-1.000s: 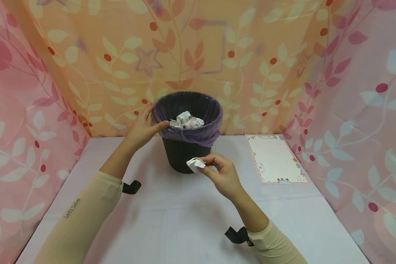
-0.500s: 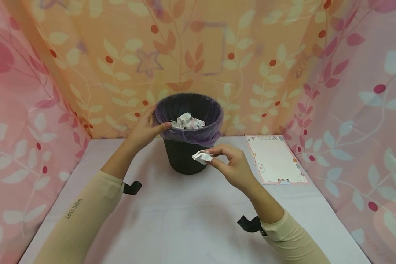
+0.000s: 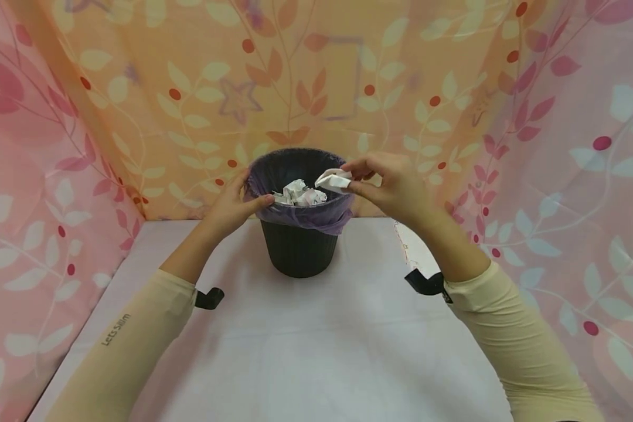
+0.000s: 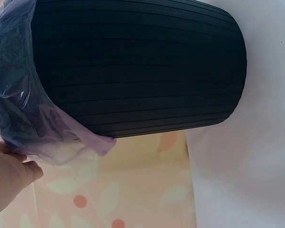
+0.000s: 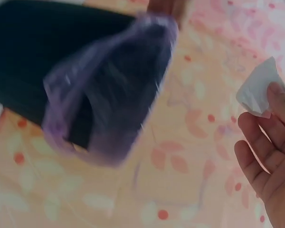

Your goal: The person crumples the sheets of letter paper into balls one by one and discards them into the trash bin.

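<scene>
A black trash bin [image 3: 300, 252] stands at the back of the table, lined with a purple plastic bag [image 3: 316, 217] folded over its rim. Several crumpled papers [image 3: 299, 193] lie inside it. My left hand [image 3: 232, 205] grips the rim on the left side, thumb over the edge; in the left wrist view the fingers [image 4: 31, 171] show beside the bag. Between thumb and fingertips my right hand [image 3: 390, 181] pinches a white crumpled paper [image 3: 332, 180] above the right part of the bin's opening. The right wrist view shows this crumpled paper [image 5: 259, 90] off the bin's rim.
A decorated sheet of paper [image 3: 417, 249] lies on the white table [image 3: 295, 346] at the right, partly hidden by the right forearm. Flower-patterned cloth [image 3: 306, 70] hangs behind and at both sides.
My right hand has risen from in front of the bin, moving right and then up over the rim, with the crumpled paper still pinched. The left hand stays on the rim.
</scene>
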Demonstrator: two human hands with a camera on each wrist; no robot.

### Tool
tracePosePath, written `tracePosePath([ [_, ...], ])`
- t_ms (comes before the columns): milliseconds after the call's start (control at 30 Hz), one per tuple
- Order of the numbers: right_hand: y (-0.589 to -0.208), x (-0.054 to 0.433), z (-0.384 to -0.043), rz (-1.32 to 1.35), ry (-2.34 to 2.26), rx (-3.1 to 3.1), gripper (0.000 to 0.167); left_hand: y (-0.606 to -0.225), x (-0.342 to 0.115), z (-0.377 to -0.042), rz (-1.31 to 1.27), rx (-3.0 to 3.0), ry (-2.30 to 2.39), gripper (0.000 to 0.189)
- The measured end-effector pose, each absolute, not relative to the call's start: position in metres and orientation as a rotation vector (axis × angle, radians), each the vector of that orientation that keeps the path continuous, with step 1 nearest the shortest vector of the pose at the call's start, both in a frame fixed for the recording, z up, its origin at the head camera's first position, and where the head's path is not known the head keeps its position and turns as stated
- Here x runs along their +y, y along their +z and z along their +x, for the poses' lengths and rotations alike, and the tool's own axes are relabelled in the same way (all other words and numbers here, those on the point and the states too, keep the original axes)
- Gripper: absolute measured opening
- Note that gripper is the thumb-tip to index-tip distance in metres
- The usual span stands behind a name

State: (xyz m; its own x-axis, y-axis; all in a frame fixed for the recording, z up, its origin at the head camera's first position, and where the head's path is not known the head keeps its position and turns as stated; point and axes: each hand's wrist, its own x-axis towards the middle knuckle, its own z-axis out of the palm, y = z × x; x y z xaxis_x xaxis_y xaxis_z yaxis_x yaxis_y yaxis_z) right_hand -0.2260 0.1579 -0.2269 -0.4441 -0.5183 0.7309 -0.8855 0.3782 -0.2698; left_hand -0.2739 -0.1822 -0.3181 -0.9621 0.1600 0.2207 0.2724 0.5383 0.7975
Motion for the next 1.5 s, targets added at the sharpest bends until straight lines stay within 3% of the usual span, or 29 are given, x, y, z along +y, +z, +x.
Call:
tracePosePath([
  [233,-0.185,0.151,-0.266,1.174,0.772,-2.219,0.021,-0.317,-0.181,-0.276,-0.4,-2.642,-1.384,0.102],
  [567,-0.15,0.133,-0.325,1.106,0.662,-2.505,0.028,-0.318,-0.182,-0.278,-0.408,-2.614,-1.373,0.099],
  [1300,-0.156,0.122,-0.387,0.942,0.716,-2.801,0.03,-0.32,-0.178,-0.279,-0.398,-2.602,-1.379,0.098],
  [1500,-0.163,0.121,-0.391,0.908,0.65,-2.838,0.04,-0.321,-0.178,-0.278,-0.392,-2.606,-1.395,0.1],
])
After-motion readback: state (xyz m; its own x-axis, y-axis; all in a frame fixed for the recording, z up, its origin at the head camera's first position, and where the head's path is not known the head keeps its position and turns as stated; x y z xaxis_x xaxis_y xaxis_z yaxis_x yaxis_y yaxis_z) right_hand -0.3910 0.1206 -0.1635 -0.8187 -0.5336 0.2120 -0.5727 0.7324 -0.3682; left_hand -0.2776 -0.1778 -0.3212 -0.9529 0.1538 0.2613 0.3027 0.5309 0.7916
